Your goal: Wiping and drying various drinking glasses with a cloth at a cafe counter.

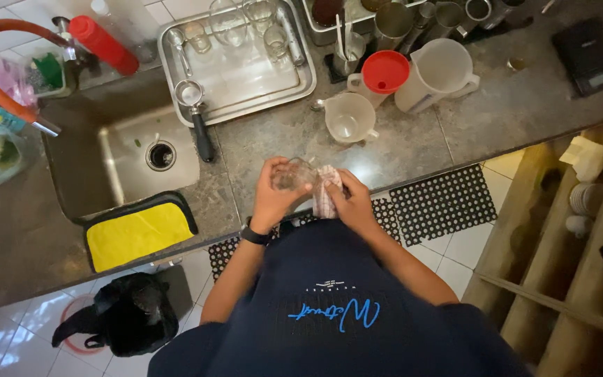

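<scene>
Clear glass, a small drinking glass (292,174) sits cupped in the left hand (274,197) over the counter's (413,139) front edge, fingers wrapped around its wall, while the right hand (350,202) pinches a pink checked cloth (326,190) against its side. It looks light, rigid, breakable and probably slick, so the wall is the safest hold. It seems tipped, long axis running left-right, though I cannot tell which way the mouth faces.

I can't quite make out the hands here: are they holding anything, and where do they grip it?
The left hand holds a clear glass, wrapped around its side. The right hand holds a checked cloth, bunched against the glass.
</scene>
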